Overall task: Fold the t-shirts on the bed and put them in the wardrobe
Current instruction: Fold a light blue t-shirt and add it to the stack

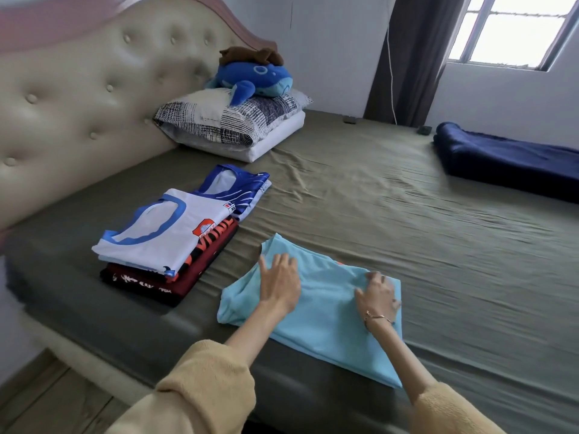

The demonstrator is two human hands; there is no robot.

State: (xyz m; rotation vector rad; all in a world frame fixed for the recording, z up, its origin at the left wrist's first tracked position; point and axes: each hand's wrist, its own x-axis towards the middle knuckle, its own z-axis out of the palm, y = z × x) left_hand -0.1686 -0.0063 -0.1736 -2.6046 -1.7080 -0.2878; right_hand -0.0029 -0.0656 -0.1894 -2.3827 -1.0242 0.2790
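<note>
at the bed's near edge, light blue t-shirt (316, 311) lies half-folded. left hand (279, 285) rests flat w/ fingers straight, prob pinning it; right hand (377, 296) pinches the far fold. folded stack (166, 233) sits just beside, twd headboard.

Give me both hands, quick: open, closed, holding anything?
Left hand: open, fingers flat on the light blue t-shirt.
Right hand: fingers curled on the shirt's folded edge, gripping it.

t-shirt under the hands (326, 311): plain light blue
top shirt of pile (163, 227): white, blue collar trim
lower shirts (175, 277): dark red, black
bedsheet (407, 220): olive green
blanket (507, 158): navy
plush toy (257, 79): bright blue
headboard (78, 89): cream
</note>
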